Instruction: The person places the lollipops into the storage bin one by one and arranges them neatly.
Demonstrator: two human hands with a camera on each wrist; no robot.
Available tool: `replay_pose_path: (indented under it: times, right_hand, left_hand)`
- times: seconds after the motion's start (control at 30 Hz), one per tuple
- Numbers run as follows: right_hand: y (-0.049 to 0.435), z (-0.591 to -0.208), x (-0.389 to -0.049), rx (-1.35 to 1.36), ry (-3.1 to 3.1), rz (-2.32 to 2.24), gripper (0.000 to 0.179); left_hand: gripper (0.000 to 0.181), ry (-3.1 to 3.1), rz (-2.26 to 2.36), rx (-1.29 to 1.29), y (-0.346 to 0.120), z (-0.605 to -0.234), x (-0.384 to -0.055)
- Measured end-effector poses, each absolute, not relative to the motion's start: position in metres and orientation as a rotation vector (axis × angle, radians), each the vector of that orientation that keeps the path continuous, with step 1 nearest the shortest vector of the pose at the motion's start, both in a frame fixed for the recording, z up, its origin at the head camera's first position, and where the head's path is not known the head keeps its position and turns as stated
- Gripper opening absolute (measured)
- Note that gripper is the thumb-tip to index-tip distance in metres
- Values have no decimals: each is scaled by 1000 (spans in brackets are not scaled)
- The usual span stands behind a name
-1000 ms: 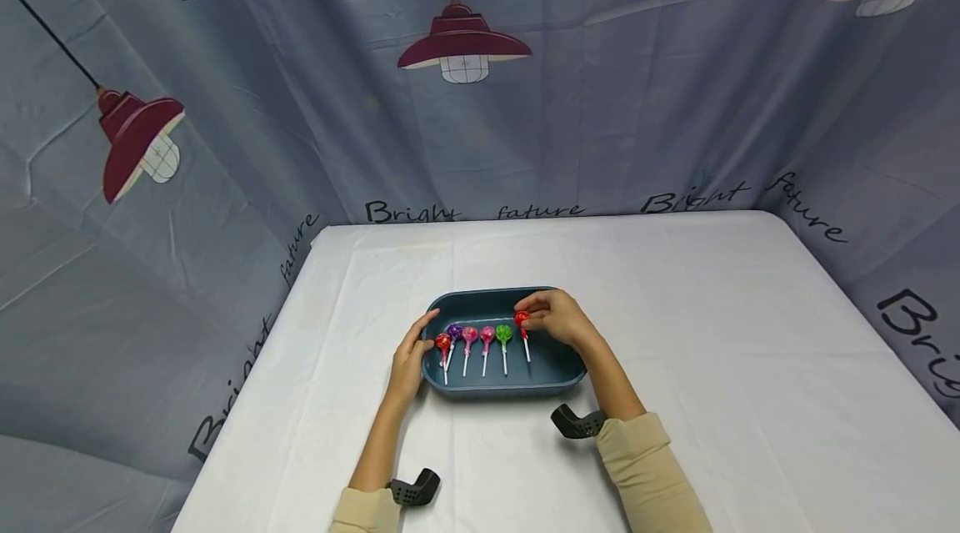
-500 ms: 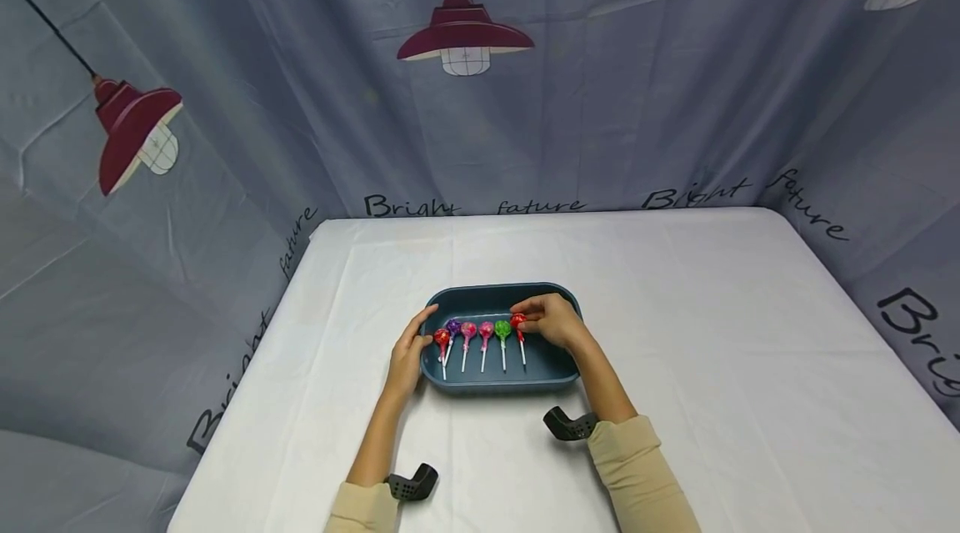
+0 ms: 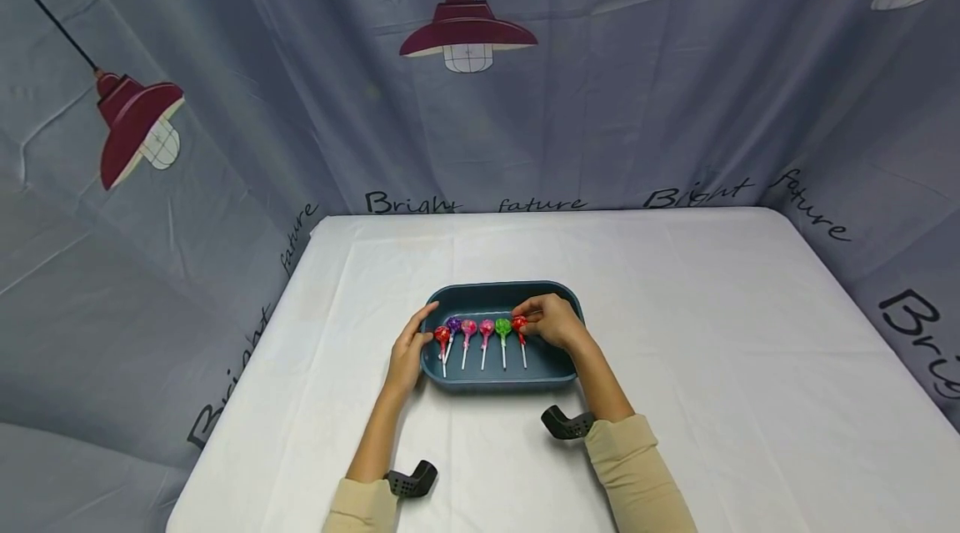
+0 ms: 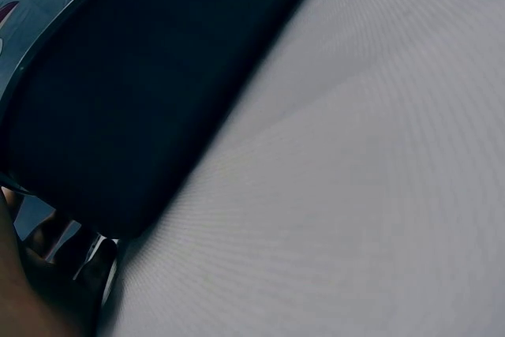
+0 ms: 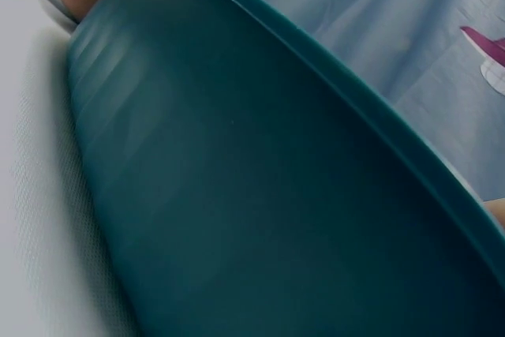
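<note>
In the head view, a dark teal tray holds a row of wrapped lollipops with white sticks pointing toward me. My right hand reaches over its right side and pinches the head of a red lollipop, right beside the green lollipop. Two pink lollipops follow leftward, one of them the middle pink lollipop. A purple lollipop and another red lollipop overlap at the left end. My left hand grips the tray's left end, thumb over the rim. Both wrist views mostly show the tray's outer wall.
A white cloth covers the table around the tray. Behind and beside it hangs a grey-blue curtain printed with lamps and lettering. Black wrist cameras, such as the right one, stick out inward from both forearms.
My right hand has moved slightly left, bringing the red lollipop closer to the green one. The left hand keeps its place on the tray. The head view has tilted a little.
</note>
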State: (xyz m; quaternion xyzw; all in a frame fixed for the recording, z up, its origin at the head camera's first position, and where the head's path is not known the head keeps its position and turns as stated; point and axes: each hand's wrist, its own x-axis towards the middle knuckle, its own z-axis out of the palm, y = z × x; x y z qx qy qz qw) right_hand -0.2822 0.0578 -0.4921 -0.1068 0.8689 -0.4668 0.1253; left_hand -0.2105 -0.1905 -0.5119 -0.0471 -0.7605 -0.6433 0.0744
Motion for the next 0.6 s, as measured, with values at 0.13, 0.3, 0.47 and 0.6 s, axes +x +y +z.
replay_pose_path:
  times: [0.13,0.3,0.47,0.6]
  right_hand:
    - [58,-492,-282,-350,2559,-1327,22]
    - [60,-493,-282,-382,2614,-1263,23]
    - [59,-493,-282,-370,2617,-1261,23]
    - [58,-493,-283,-373,2612,-1267,22]
  left_hand:
    - [47,-2276,-1930,-152,-190,-512,-211]
    - [47,-2279,-1921,-152,-190,-513,-210]
    - [47,-2284,-1930,-141,-191,-511,-210]
    - [48,-2293,-1933,-118,-191,-510,-211]
